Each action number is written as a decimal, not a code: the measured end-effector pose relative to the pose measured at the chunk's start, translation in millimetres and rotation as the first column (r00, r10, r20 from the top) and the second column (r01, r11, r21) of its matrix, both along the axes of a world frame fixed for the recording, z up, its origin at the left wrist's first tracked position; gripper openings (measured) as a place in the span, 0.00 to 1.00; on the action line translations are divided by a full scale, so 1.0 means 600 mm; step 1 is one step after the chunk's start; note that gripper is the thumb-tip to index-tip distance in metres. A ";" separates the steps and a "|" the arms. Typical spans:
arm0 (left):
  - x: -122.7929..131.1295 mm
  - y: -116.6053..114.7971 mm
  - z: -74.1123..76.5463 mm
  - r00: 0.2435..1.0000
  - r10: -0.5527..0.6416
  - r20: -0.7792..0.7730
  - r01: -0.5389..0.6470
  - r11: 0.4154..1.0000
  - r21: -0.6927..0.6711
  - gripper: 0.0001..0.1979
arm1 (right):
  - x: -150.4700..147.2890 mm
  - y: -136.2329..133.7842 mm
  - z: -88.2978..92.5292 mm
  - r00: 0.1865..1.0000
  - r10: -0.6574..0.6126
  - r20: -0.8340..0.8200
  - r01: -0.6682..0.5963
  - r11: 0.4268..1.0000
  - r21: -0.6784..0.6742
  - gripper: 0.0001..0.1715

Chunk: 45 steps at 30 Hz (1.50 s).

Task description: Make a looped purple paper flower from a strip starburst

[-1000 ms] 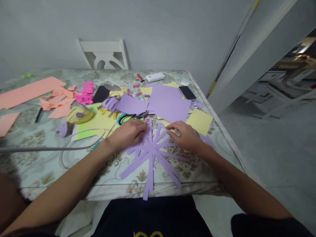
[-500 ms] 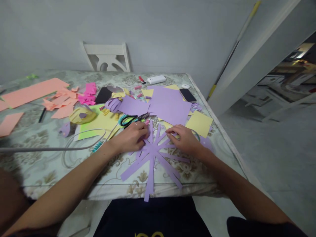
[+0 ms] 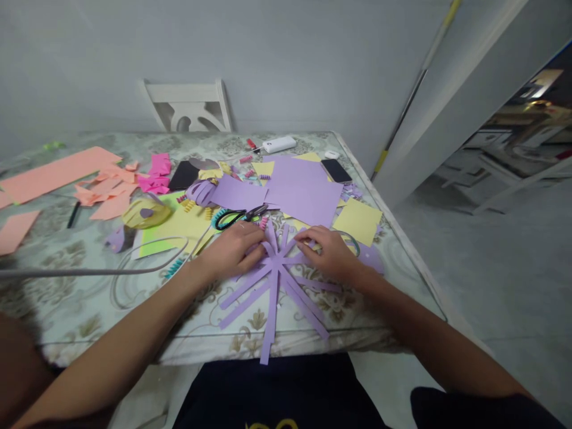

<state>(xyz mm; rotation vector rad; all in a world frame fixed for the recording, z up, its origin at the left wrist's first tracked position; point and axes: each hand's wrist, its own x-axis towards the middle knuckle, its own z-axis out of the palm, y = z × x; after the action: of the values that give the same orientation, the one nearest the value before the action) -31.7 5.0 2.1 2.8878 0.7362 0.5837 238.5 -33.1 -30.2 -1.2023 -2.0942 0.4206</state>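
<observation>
Flat strips radiating as a purple paper star [image 3: 276,261], seen from my remote post
It lies on the floral-patterned tabletop [image 3: 89,289]; my left hand [image 3: 235,250] grips its far-left strips, my right hand [image 3: 328,251] pinches one far-right, metal scissors [image 3: 255,211] beyond it

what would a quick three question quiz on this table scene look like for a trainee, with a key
1. True or false: the left hand is nearer the scissors than the right hand is.
2. Multiple choice: what colour are the crossing paper strips that the hands are at?
A) orange
B) green
C) purple
3. Fill in: beyond the far edge of the table stands a white ____.

Key: 1. True. 2. C. 3. Chair.
</observation>
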 end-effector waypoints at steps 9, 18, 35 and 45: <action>0.005 -0.021 0.013 0.977 0.136 0.166 -0.102 0.975 -0.197 0.13 | -0.005 -0.010 0.017 0.988 -0.075 -0.135 0.047 0.978 -0.203 0.16; 0.013 -0.027 0.010 0.960 0.178 0.218 -0.097 0.936 -0.338 0.15 | -0.010 -0.017 0.033 0.933 -0.001 -0.360 -0.187 0.853 -0.487 0.19; 0.000 -0.025 0.036 0.972 0.115 0.204 0.173 0.232 -0.957 0.13 | -0.006 -0.013 0.033 0.859 0.005 -0.513 -0.346 0.743 -0.572 0.17; -0.017 -0.002 0.033 0.981 -0.068 -0.184 -0.139 0.421 -0.896 0.18 | -0.005 -0.015 0.024 0.944 0.001 -0.329 -0.226 0.729 -0.646 0.06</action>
<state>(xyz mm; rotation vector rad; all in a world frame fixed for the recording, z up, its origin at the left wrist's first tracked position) -41.6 3.9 21.8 1.8648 0.7919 -0.1430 235.4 -42.0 -16.1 -1.2781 -1.7757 1.4433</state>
